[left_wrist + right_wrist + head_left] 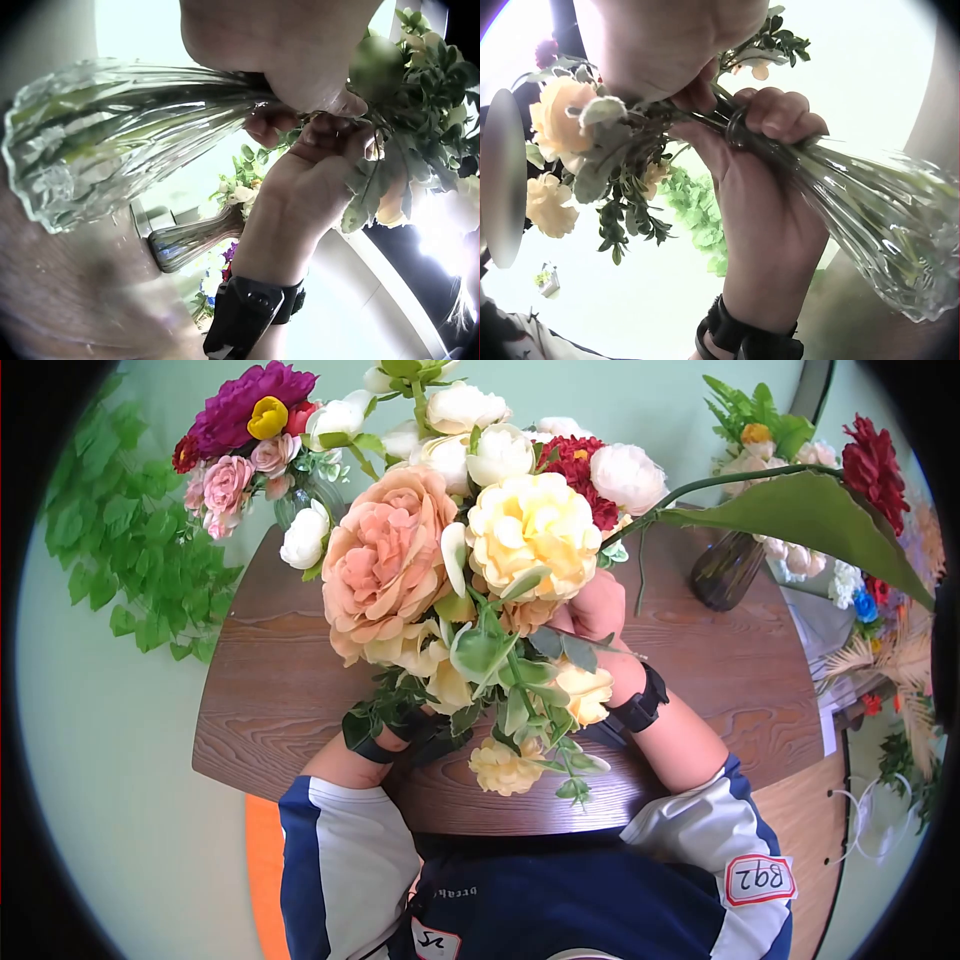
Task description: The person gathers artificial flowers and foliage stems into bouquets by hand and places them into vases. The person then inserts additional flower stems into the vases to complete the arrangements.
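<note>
Wooden table (270, 690) — hands curled round vase (112, 135)

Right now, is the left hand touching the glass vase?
Touching. The right wrist view shows the left hand with its fingers curled round the neck of the glass vase.

A peach rose (385, 555) and a pale yellow bloom (533, 525) sit among white flowers (466, 407) and dark red ones (580, 472). The vase (112, 135) is clear ribbed glass. The surface (270, 690) is dark brown woodgrain. A magenta flower (245, 405) tops the pink bunch. Sleeves (345, 860) are navy and white; both wristbands (642, 702) are black.
</note>
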Motion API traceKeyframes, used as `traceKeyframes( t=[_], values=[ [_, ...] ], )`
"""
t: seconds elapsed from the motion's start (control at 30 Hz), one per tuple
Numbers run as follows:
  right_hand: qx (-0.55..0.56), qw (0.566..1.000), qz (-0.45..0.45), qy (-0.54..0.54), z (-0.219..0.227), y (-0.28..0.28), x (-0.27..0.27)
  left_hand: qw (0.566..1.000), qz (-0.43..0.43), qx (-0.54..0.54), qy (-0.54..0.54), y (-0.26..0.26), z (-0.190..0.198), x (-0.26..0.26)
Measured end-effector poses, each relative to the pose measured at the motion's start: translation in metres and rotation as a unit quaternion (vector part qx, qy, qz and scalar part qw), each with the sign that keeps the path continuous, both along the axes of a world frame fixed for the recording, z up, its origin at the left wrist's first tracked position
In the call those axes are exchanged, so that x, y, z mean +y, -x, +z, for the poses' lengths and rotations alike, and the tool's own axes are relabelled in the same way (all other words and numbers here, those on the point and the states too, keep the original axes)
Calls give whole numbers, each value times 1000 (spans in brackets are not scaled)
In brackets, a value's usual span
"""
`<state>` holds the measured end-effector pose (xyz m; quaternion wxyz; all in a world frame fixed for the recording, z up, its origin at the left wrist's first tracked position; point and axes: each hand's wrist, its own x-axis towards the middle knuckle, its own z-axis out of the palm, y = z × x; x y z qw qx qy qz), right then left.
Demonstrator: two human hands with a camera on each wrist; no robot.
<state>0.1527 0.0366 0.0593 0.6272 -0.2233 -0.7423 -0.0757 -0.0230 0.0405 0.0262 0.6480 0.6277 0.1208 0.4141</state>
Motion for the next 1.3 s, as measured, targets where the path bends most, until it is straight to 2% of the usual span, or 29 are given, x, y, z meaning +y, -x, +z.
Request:
traceKeyframes(
  t=[0.23, 0.3, 0.37, 0.4, 0.47, 0.7, 0.87, 0.9, 0.93, 0.97, 1.0, 1.03, 1.07, 1.1, 1.2, 1.23, 1.3],
  values=[
    [-31, 999, -17, 11, 2, 2, -5, 1000, -3, 0, -4, -16, 3, 5],
    [-16, 994, 13, 109, 0, 3, -10, 1000, -4, 0, -4, -9, 2, 6],
    [-20, 993, 16, 116, -1, 2, -12, 1000, -4, -1, -5, 5, 1, 5],
    [-25, 992, 20, 123, -1, 2, -12, 1000, -4, -1, -5, -12, 5, 11],
    [-34, 989, 28, 138, -2, 0, -13, 1000, -4, -1, -6, 17, -2, -1],
    [-66, 979, 54, 187, -3, -8, -16, 1000, -3, -1, -10, 16, -3, -5],
    [-93, 968, 72, 223, -6, -11, -19, 1000, -3, -6, -11, -9, 0, 4],
    [111, 876, 183, 433, -33, -3, -18, 1000, -3, -7, -11, -1, -1, 2],
    [110, 875, 183, 433, -43, -6, -14, 1000, -2, -7, -11, -17, 3, 9],
    [265, 785, 327, 454, -47, -10, -14, 1000, -1, -8, -10, -7, 3, 2],
    [405, 653, 454, 451, -49, -13, -13, 1000, 0, -9, -10, -6, 4, -1],
    [405, 653, 454, 452, -52, -14, -12, 1000, 1, -9, -10, -36, 6, 13],
    [385, 668, 446, 456, -49, -19, -9, 1000, 2, -10, -10, -39, 6, 15],
    [364, 683, 438, 458, -48, -13, -8, 1000, 2, -11, -10, -22, 1, 6],
    [301, 725, 412, 464, -45, -21, -10, 1000, 2, -12, -12, -22, 5, 7],
    [279, 738, 403, 464, -52, -26, -29, 1000, 3, -12, -12, -60, 13, 27],
    [236, 761, 384, 466, -36, -23, 1, 1000, 4, -12, -13, -19, 2, 8]
  ],
)
